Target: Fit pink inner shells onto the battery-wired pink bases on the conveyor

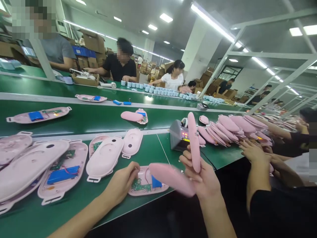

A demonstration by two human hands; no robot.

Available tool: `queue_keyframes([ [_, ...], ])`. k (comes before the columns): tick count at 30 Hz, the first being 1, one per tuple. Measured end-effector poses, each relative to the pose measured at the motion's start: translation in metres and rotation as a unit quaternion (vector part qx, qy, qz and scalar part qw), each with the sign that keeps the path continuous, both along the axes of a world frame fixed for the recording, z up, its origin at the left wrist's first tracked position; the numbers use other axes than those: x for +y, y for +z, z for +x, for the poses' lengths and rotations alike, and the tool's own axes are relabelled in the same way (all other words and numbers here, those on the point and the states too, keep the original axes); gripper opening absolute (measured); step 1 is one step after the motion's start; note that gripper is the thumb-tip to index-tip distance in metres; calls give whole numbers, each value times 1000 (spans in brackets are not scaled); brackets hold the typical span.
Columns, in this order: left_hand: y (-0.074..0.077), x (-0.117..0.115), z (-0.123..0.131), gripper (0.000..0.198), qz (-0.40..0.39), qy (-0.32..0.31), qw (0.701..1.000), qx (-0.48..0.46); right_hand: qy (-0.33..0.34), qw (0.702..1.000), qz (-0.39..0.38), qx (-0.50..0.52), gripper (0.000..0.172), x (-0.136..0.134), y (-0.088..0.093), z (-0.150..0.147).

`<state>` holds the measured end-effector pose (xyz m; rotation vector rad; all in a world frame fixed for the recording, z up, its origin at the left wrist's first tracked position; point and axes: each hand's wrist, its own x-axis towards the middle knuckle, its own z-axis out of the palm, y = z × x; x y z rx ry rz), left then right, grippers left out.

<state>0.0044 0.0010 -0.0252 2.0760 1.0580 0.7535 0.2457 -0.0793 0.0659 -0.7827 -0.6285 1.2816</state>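
My left hand (123, 181), fingers curled together, is at the left end of an open pink casing (138, 192). That casing lies on the green bench with a green circuit board (142, 185), thin wires and a blue battery (156, 181) inside. My right hand (204, 175) is closed around a pink oval cover (193, 142) held on edge above the bench. A second pink oval cover (170, 177), blurred, slants over the casing and reaches my right palm; whether I also grip it is unclear.
Pink casings (105, 158) lie at left, some showing batteries. A dark grey device (178, 135) with lit buttons stands ahead, beside piled pink covers (228, 127). A co-worker's hands (256, 152) work close at right. A green belt (104, 119) carries more casings; people sit across it.
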Motion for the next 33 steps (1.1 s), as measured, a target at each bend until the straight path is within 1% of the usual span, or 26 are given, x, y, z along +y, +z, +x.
queue_keyframes([
  [2, -1, -1, 0, 21, 7, -1, 1000, 2, 34, 998, 0, 52, 27, 5, -2, -9],
  [4, -1, -2, 0, 21, 23, -11, 1000, 12, 66, 992, -9, 103, 29, 4, -9, -17],
  [6, 0, -3, 1, 21, 43, -18, 999, 28, 85, 988, -18, 127, 28, 2, -15, -23],
  [8, 1, -2, 0, 21, 62, -19, 997, 44, 89, 987, -19, 134, 28, 1, -12, -26],
  [9, 2, -2, 0, 22, 71, -18, 996, 53, 84, 988, -17, 130, 29, 2, -6, -26],
  [11, 2, 0, -3, 22, 93, -30, 993, 69, 62, 993, -9, 98, 30, 6, 12, -24],
  [13, 0, 1, -8, 21, 123, -49, 987, 86, 18, 1000, 6, 18, 28, 20, 31, -21],
  [15, -3, 0, -15, 19, 156, -60, 981, 101, -52, 994, 34, -93, 33, 46, 42, -20],
  [16, -6, -1, -20, 19, 171, -57, 978, 107, -85, 985, 48, -139, 37, 64, 42, -21],
  [18, -11, -4, -29, 19, 193, -39, 973, 117, -121, 971, 63, -198, 47, 102, 32, -26],
  [20, -14, -9, -37, 19, 206, -19, 971, 121, -101, 967, 53, -230, 51, 137, 11, -34],
  [22, -16, -13, -43, 20, 211, -4, 970, 122, -65, 960, 38, -269, 51, 157, -12, -39],
  [23, -16, -15, -45, 21, 209, 2, 971, 119, -53, 956, 34, -286, 49, 161, -23, -39],
  [25, -17, -18, -47, 22, 207, 14, 972, 114, -52, 950, 30, -308, 48, 159, -40, -34],
  [27, -19, -19, -47, 21, 211, 19, 971, 109, -63, 944, 25, -322, 48, 152, -50, -23],
  [29, -21, -18, -46, 20, 232, 18, 968, 96, -85, 940, 20, -330, 51, 146, -54, -14],
  [33, -22, -14, -40, 22, 268, 5, 960, 81, -171, 929, 37, -326, 51, 146, -54, -8],
])
